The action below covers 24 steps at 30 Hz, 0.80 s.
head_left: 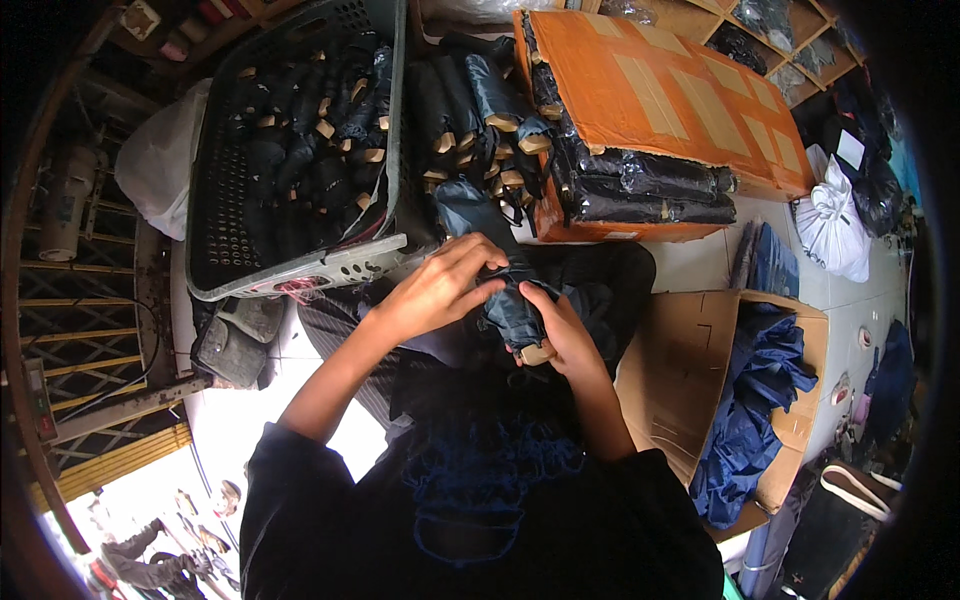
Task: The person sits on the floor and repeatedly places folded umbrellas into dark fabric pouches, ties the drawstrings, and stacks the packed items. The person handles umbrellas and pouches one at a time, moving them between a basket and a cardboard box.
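A dark folding umbrella (512, 312) with a pale wooden handle end (536, 354) lies slantwise above my lap, handle towards me. My right hand (566, 328) is wrapped round it near the handle, thumb on top. My left hand (447, 283) pinches the dark fabric at the umbrella's middle, its fingers bent. A bluish-dark piece of fabric (466, 208) reaches beyond my hands; whether it belongs to the same umbrella I cannot tell. Just past it, several folded umbrellas (492, 92) with wooden handle ends lie in a pile.
On the left, a grey plastic basket (398, 245) holds many dark umbrellas. An orange carton (640, 100) with black wrapped packs stands at the far right. Beside my right arm, an open cardboard box (668, 385) contains dark blue fabric (745, 425). A white tied bag (835, 225) sits farther right.
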{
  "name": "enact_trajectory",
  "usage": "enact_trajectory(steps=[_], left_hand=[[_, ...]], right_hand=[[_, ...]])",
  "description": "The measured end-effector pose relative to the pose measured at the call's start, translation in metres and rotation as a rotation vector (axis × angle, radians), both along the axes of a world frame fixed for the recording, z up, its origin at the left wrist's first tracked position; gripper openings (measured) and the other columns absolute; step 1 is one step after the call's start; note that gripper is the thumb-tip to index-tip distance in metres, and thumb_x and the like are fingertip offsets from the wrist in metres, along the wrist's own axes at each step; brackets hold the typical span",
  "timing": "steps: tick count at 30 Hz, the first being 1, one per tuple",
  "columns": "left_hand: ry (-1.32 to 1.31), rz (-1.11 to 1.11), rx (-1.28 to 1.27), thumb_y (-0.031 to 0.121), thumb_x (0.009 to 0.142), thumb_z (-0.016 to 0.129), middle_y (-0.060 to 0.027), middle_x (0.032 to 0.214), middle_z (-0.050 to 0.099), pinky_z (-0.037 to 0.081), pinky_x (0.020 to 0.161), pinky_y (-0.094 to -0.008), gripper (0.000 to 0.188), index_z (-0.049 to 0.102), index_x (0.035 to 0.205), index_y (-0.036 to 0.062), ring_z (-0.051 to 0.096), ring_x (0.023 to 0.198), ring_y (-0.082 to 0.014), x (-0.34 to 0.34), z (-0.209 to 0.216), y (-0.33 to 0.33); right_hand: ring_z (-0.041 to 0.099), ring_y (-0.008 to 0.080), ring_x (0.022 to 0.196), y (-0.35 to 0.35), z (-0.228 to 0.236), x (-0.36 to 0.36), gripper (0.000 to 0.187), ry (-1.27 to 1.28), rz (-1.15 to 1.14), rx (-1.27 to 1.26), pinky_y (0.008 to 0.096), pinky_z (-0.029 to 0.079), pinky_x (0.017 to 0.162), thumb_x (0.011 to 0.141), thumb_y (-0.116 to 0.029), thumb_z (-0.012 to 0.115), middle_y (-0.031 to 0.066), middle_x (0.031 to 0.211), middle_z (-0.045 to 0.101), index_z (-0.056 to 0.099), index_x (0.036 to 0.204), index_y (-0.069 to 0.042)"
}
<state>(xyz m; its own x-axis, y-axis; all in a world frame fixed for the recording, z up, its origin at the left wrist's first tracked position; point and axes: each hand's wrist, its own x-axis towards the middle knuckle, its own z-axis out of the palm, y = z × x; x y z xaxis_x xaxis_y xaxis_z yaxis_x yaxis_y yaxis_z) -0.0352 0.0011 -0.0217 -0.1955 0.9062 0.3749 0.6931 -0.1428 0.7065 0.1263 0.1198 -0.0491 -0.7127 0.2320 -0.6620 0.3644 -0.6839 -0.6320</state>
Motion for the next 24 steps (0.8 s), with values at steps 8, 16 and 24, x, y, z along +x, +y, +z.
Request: enact_trajectory(steps=[8, 16, 24], left_hand=[[0.09, -0.064, -0.073, -0.001, 0.079, 0.067, -0.0127, 0.092, 0.06, 0.051, 0.074, -0.036, 0.017, 0.057, 0.093, -0.0036, 0.061, 0.087, -0.0289, -0.013, 0.001, 0.0], [0.282, 0.019, 0.058, 0.004, 0.08, 0.066, -0.0091, 0.094, 0.058, 0.051, 0.076, -0.0369, 0.016, 0.06, 0.095, 0.0004, 0.06, 0.086, -0.0279, -0.007, -0.012, -0.003], [0.265, -0.008, -0.04, -0.001, 0.077, 0.066, -0.0097, 0.098, 0.056, 0.048, 0.078, -0.0365, 0.018, 0.058, 0.092, -0.002, 0.055, 0.09, -0.0268, -0.006, -0.006, -0.001]], right_hand=[[0.061, 0.0201, 0.047, -0.001, -0.009, 0.003, 0.035, 0.05, 0.035, -0.003, 0.0308, 0.049, 0.034, 0.093, -0.034, 0.056, 0.0097, 0.073, 0.061, 0.052, 0.107, -0.003], [0.061, 0.0197, 0.047, -0.002, -0.002, 0.0, 0.034, 0.053, -0.007, -0.016, 0.0303, 0.05, 0.034, 0.093, -0.034, 0.055, 0.0094, 0.072, 0.06, 0.053, 0.104, -0.002], [0.062, 0.0227, 0.049, -0.006, -0.014, 0.0, 0.039, 0.043, -0.037, -0.009, 0.0348, 0.051, 0.036, 0.089, -0.032, 0.062, 0.0127, 0.074, 0.061, 0.053, 0.102, 0.003]])
